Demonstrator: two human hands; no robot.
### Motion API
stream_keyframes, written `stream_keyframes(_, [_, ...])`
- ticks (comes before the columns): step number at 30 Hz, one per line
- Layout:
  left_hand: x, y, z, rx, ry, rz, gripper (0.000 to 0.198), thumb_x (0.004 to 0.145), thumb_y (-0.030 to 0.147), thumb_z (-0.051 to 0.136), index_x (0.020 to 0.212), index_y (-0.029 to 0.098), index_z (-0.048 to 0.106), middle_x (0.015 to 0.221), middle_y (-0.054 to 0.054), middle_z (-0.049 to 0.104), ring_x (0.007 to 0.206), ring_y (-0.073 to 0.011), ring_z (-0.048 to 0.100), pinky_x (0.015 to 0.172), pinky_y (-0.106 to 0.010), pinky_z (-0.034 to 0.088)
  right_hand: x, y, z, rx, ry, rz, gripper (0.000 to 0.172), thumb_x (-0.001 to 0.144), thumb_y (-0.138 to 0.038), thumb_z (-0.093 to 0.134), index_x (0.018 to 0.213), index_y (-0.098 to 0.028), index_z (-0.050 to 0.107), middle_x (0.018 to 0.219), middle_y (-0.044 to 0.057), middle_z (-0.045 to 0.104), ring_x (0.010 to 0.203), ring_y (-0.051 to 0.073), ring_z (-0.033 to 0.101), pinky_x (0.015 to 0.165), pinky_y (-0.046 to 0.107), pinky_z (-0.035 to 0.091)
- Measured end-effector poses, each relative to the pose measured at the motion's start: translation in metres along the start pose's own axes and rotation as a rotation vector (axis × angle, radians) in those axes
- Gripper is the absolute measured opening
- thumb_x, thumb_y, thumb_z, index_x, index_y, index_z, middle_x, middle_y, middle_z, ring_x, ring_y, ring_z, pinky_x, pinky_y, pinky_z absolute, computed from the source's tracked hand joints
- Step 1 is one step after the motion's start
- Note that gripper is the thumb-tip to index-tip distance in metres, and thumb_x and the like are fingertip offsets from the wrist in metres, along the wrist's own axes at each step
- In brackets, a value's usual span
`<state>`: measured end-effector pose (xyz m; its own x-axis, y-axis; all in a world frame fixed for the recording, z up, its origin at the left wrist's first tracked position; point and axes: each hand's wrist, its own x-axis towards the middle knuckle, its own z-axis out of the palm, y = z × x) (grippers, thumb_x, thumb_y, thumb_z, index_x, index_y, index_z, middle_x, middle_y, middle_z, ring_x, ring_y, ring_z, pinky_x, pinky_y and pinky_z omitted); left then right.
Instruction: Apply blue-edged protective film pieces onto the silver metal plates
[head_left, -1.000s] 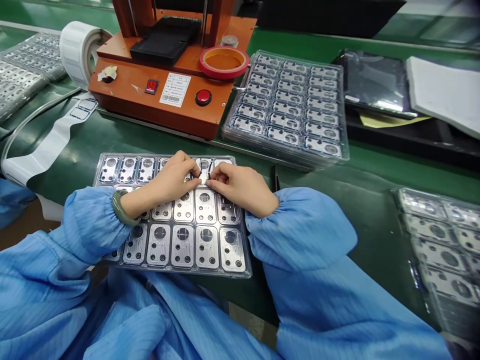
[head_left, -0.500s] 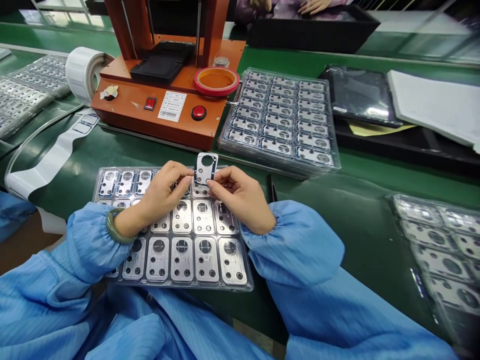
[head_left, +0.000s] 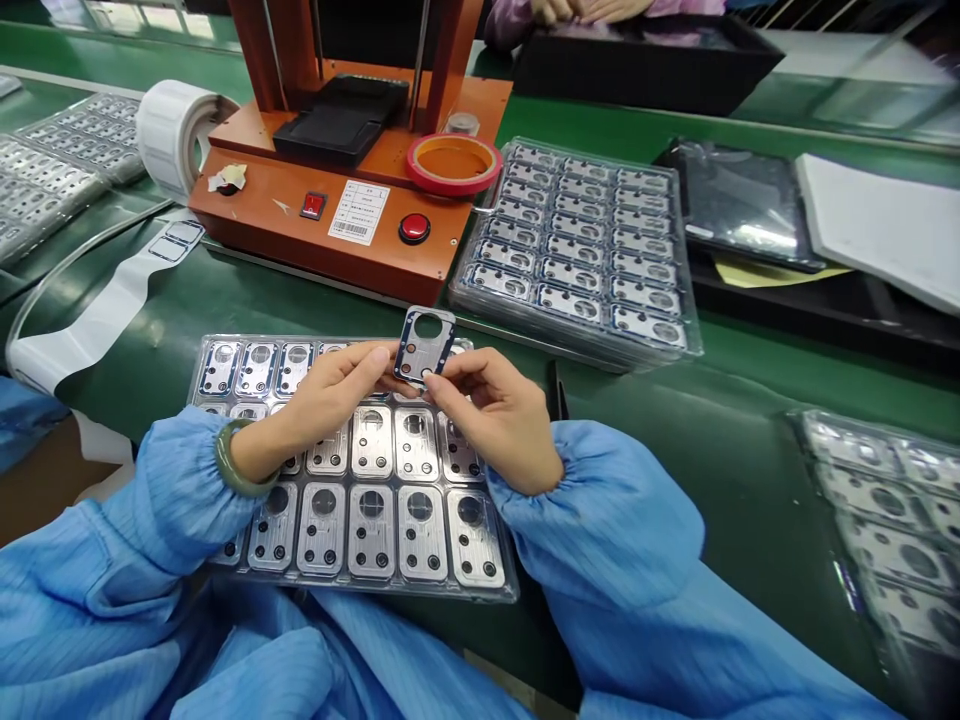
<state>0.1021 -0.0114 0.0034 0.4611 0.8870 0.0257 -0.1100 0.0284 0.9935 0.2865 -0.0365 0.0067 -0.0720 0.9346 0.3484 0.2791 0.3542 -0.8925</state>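
Observation:
A small silver metal plate (head_left: 421, 352) with one large round hole, smaller holes and a dark blue border is held up over the far side of a clear plastic tray (head_left: 360, 585). My left hand (head_left: 330, 395) grips its lower left side, fingers partly hidden behind it. With thumb and fingers closed, my right hand (head_left: 499, 415) pinches the lower right corner. Below, the tray holds rows of similar plates; those at the far left carry blue borders, while the near ones look bare metal. My hands cover part of the middle rows.
Behind the tray stands an orange press (head_left: 322, 225) with a red tape roll (head_left: 454, 185) on it. Stacked trays (head_left: 574, 235) are right of it, a label roll (head_left: 169, 135) left. Another tray (head_left: 889, 520) lies far right. A co-worker's hands (head_left: 585, 10) show beyond a black bin (head_left: 637, 75).
The plate has tilted back and its blue border shows more clearly. My left hand has slid further under and behind it. The whole view has shifted slightly.

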Motion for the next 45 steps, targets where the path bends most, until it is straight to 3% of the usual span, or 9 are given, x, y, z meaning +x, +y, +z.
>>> stream_keyframes(11, [0.000,0.005,-0.001,0.000,0.002,-0.001,0.030,0.090,0.041,0.054,0.100,0.018,0.069,0.083,-0.006,0.073,0.078,-0.0153,0.069,0.081,-0.032,0.056,-0.003,-0.002,0.000,-0.037,-0.024,0.010,0.006,0.083,-0.024,0.064,0.080,-0.022,0.059,0.073,-0.002,0.063,0.061,0.011,0.057,0.059,0.026,0.049])
stream_keyframes(20, [-0.002,0.011,0.001,0.132,0.112,0.017,0.023,0.086,0.038,0.060,0.087,0.016,0.067,0.066,-0.001,0.070,0.066,-0.0138,0.069,0.070,-0.027,0.056,-0.004,-0.004,0.001,-0.029,-0.036,-0.041,0.007,0.082,-0.018,0.064,0.080,-0.021,0.058,0.072,-0.002,0.062,0.062,0.011,0.057,0.059,0.024,0.048])
stream_keyframes(28, [-0.003,0.013,0.005,0.107,0.155,0.096,0.027,0.084,0.043,0.061,0.083,0.017,0.063,0.077,-0.002,0.069,0.062,-0.0109,0.065,0.059,-0.024,0.055,-0.004,-0.007,0.000,-0.064,-0.070,-0.071,0.008,0.082,-0.018,0.063,0.079,-0.022,0.057,0.072,-0.002,0.063,0.062,0.011,0.058,0.058,0.024,0.049])
stream_keyframes(34, [-0.004,0.012,0.007,0.220,0.250,0.141,0.027,0.082,0.044,0.063,0.075,0.018,0.059,0.065,0.002,0.061,0.054,-0.0089,0.058,0.052,-0.022,0.050,-0.006,-0.004,0.001,-0.103,-0.115,-0.136,0.006,0.085,-0.019,0.062,0.081,-0.022,0.058,0.075,-0.001,0.065,0.064,0.011,0.059,0.059,0.024,0.050])
stream_keyframes(42, [-0.007,0.006,0.001,0.414,0.259,0.229,0.018,0.088,0.036,0.056,0.085,0.019,0.062,0.081,-0.001,0.065,0.074,-0.0118,0.059,0.071,-0.025,0.048,-0.007,-0.001,0.003,-0.136,-0.123,-0.159,0.006,0.085,-0.019,0.062,0.081,-0.022,0.058,0.074,-0.002,0.065,0.061,0.010,0.058,0.056,0.024,0.049])
stream_keyframes(45, [-0.006,0.007,0.002,0.435,0.283,0.241,0.019,0.090,0.036,0.054,0.085,0.019,0.062,0.081,-0.002,0.065,0.074,-0.0120,0.058,0.069,-0.025,0.047,-0.007,0.001,0.004,-0.143,-0.141,-0.174,0.006,0.085,-0.019,0.062,0.081,-0.022,0.058,0.074,-0.001,0.066,0.061,0.011,0.059,0.057,0.024,0.049])
